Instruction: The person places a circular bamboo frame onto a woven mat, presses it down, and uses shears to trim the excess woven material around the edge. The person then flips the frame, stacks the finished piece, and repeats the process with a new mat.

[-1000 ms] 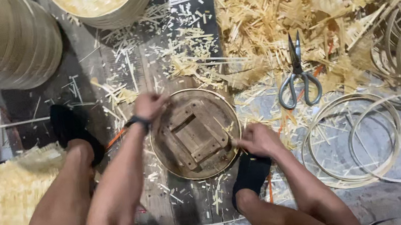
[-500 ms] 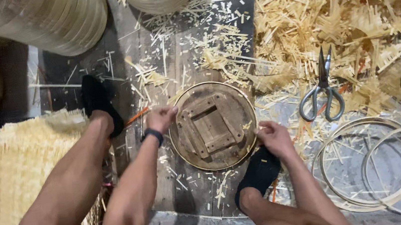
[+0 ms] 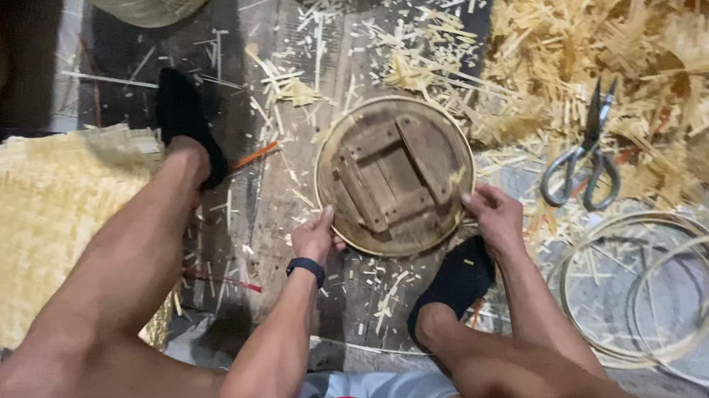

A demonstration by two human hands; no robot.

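The round wooden mould, ringed by a thin bamboo hoop, lies centrally on the floor. It is pinched at seven o'clock by the left hand and at four o'clock by the right hand. It is judged stiff and fairly heavy, best taken at the rim.

Light over my work area is uneven. The pile of bamboo shavings at upper right is brightest, close to washed out. The dark plank floor and the far left edge fall into deep shadow with little detail. My left leg casts a soft shadow beneath it; no hard-edged shadows noted. Faint sheen on the pale sheet under the bamboo hoops. Focus is acceptable at centre, on the round wooden form; my thighs at the bottom edge are soft. Slight wide-angle stretching at the corners.
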